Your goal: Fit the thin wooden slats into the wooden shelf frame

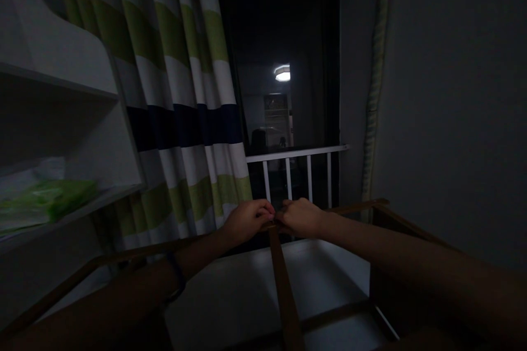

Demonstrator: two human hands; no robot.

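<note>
Left hand [246, 220] and right hand [303, 216] nearly meet where the wooden bar [284, 279] ends — fingers curled narrow, anything held too dark to tell

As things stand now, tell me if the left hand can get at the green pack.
Probably yes, if the left hand leaves the wooden bar: the green pack lies on the open shelf with nothing visible in the way, though distance is hard to judge.
</note>
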